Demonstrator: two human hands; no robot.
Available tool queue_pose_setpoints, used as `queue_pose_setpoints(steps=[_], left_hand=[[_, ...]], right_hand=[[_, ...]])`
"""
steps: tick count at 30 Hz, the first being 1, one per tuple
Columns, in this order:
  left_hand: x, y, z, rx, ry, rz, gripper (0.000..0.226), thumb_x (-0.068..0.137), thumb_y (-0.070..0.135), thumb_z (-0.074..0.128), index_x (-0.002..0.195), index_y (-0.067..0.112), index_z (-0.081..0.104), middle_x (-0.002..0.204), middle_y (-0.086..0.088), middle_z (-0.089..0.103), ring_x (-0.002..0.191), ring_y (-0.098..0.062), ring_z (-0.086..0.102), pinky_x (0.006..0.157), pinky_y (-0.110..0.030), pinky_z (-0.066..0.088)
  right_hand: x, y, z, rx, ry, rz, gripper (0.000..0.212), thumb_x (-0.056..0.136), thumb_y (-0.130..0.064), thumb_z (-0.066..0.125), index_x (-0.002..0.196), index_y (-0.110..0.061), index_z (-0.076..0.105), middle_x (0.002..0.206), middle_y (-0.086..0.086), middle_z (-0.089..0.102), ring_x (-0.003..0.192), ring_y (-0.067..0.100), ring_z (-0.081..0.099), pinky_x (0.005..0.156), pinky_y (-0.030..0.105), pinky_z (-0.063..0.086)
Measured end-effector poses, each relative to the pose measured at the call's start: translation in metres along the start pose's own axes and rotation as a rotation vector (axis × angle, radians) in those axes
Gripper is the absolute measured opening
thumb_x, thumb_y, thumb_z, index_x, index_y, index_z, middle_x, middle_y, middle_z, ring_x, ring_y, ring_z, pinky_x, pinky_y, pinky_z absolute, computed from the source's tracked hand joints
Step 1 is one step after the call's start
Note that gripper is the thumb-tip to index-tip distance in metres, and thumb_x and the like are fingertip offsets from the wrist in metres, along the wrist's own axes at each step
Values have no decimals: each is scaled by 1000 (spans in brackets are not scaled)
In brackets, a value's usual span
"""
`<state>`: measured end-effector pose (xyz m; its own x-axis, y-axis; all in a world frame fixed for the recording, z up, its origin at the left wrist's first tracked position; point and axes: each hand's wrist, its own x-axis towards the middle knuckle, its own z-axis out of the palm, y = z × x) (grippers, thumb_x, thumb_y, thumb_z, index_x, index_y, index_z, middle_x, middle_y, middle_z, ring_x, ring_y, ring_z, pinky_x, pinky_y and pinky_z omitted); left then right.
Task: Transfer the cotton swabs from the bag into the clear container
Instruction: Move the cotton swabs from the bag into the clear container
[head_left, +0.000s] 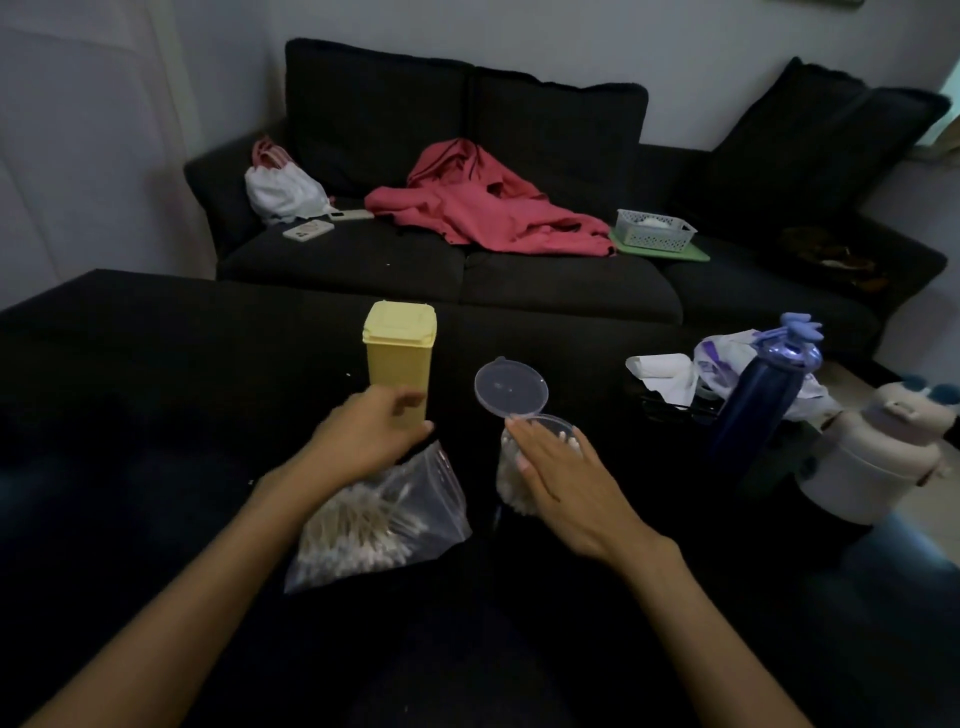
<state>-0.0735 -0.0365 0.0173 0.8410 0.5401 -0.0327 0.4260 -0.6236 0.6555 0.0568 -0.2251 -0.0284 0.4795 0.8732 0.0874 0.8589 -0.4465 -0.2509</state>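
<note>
Left hand (371, 434) was near centre, fingers loosely curled over the mouth of the zip bag (387, 519), in front of the yellow lidded box (399, 358). Couldn't tell if it pinched the bag edge or any swabs; the grip was hidden behind the knuckles. Bag lay flat on the dark surface (156, 415), nearer than the yellow box, with a big heap of cotton swabs (358, 525) left inside.

Right hand (550, 467) sat just right of the bag, fingers straight and spread, palm resting against the clear container (519, 467). Container looked well filled with swabs already, its hinged lid (511, 387) flipped up on the far side.

Likely step: fetching another bunch from the bag. Task seemed roughly half done, judging by the two piles.

To do it well: take a smallish bundle with sticks lined up, not crosswise, so they slide in without jamming. Right hand should brace the container wall, not cover the opening. Lid has to stay back. Loose swabs could spill onto the dark surface if the bundle was too fat.
</note>
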Motion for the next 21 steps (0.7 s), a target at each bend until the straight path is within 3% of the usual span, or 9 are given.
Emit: queue_pose_setpoints(steps=[3,6,9,11,14,18,21], left_hand=[[-29,-31,0,26,145,26,37,94,24,54,131,29,52,130,3,57,121,-13,52,97,-34,46],[-45,-52,5,85,219,15,34,95,25,51,129,31,53,130,5,57,119,-12,52,91,-31,46],[-47,-68,2,163,179,-70,48,92,44,52,138,31,43,137,2,51,124,-16,48,95,-37,46],[-47,-78,0,211,64,-155,73,85,61,52,146,27,30,147,-2,40,132,-22,41,102,-41,42],[-47,-89,5,243,-71,-328,98,74,76,51,146,14,28,146,-10,37,129,-28,43,101,-41,43],[-47,-93,9,177,-176,-403,75,68,79,54,107,15,61,110,-5,64,98,-21,63,69,-27,46],[-46,-92,13,90,-139,-349,49,70,71,63,69,22,55,78,4,63,76,-15,64,57,-25,41]], right_hand=[[2,-1,1,-61,7,22,47,103,-34,19,149,-27,20,155,-8,25,144,8,15,119,33,-2],[3,-4,-2,-23,234,-25,44,100,-33,34,144,-25,34,147,-8,40,138,6,28,115,28,14],[6,-24,0,273,426,-34,31,94,-22,52,125,-23,56,116,-10,59,107,2,53,90,16,41],[15,-43,8,448,330,43,25,92,-16,55,115,-21,64,105,-9,64,93,2,60,80,13,47],[21,-58,22,496,32,88,27,94,-8,50,115,-14,66,107,-6,66,101,5,61,81,11,45],[25,-62,33,453,-121,56,25,88,-4,53,100,-10,74,96,5,74,90,13,68,82,29,53],[27,-62,36,417,-179,103,20,83,-9,61,89,-19,77,78,-10,70,69,-5,60,70,17,50]])
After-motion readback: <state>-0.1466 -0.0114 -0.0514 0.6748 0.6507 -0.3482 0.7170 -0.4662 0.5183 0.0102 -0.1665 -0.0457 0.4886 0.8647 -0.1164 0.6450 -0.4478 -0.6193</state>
